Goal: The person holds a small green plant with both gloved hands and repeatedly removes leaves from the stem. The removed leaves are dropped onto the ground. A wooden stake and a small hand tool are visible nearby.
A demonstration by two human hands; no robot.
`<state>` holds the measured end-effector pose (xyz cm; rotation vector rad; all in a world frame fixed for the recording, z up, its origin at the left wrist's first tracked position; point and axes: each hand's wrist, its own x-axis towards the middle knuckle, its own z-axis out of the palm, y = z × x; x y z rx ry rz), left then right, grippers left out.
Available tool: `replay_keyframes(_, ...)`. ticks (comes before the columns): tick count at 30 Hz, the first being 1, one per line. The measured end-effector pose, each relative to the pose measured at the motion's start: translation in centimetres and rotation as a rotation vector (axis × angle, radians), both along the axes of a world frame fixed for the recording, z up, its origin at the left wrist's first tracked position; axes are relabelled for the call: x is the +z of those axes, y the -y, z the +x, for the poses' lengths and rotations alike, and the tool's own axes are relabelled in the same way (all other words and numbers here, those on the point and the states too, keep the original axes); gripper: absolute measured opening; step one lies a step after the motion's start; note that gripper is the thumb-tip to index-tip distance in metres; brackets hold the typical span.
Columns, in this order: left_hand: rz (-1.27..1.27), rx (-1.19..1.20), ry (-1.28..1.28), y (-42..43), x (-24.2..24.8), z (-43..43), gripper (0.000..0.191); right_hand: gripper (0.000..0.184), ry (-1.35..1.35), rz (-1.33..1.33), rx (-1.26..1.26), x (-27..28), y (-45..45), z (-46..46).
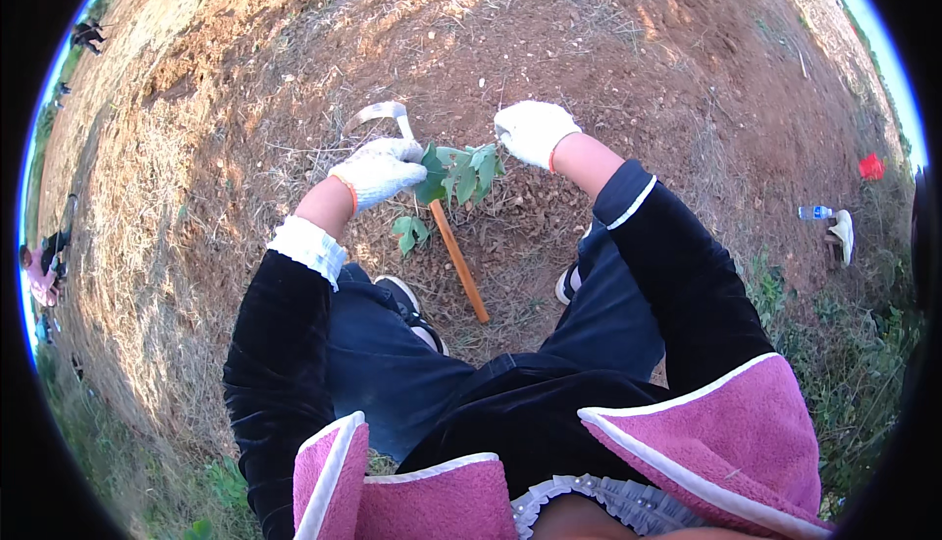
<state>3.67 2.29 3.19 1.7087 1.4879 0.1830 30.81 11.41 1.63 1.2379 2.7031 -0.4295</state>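
Observation:
My left hand (379,166), in a white knit glove, is closed around a sickle near where blade and handle meet. The sickle's curved metal blade (377,110) sticks out beyond the knuckles, and its wooden handle (460,264) slants down towards my feet. Green lobed leaves (465,172) on a stem span the gap between both hands. My right hand (536,132), gloved alike, has its fingers closed at the right end of this leafy stem; the pinch itself is partly hidden. A smaller leaf cluster (409,232) hangs below my left hand, beside the handle.
Reddish soil (559,47) with dry grass and small stones surrounds me. My shoes (408,304) stand either side of the handle. At right are a water bottle (815,212), a small stool with a pale top (842,237) and a red object (871,167). People (43,271) appear far left.

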Motion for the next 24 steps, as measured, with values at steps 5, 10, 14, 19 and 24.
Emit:
replay_keyframes(5, 0.006, 0.026, -0.069, 0.0, 0.9, -0.3, 0.036, 0.026, -0.406, -0.409, -0.003, 2.0, -0.5, 0.2)
replay_keyframes(10, 0.089, 0.06, -0.102, 0.0, 0.6, -0.6, 0.034, 0.025, -1.257, -1.072, -0.193, 3.8, -0.6, 1.1)
replay_keyframes(14, 0.213, 0.042, -0.038, 0.7, 0.6, 0.0, 0.032, 0.022, -0.756, -0.694, -0.159, 3.0, -0.2, 0.6)
replay_keyframes(19, 0.001, 0.038, 0.12, -0.2, 0.7, 0.2, 0.03, 0.026, 0.048, 0.123, -0.021, -0.5, 0.0, 0.2)
replay_keyframes(24, 0.037, 0.059, 0.094, 0.0, -0.2, -0.2, 0.027, 0.024, 0.068, 0.072, 0.0, -1.3, -0.1, -0.1)
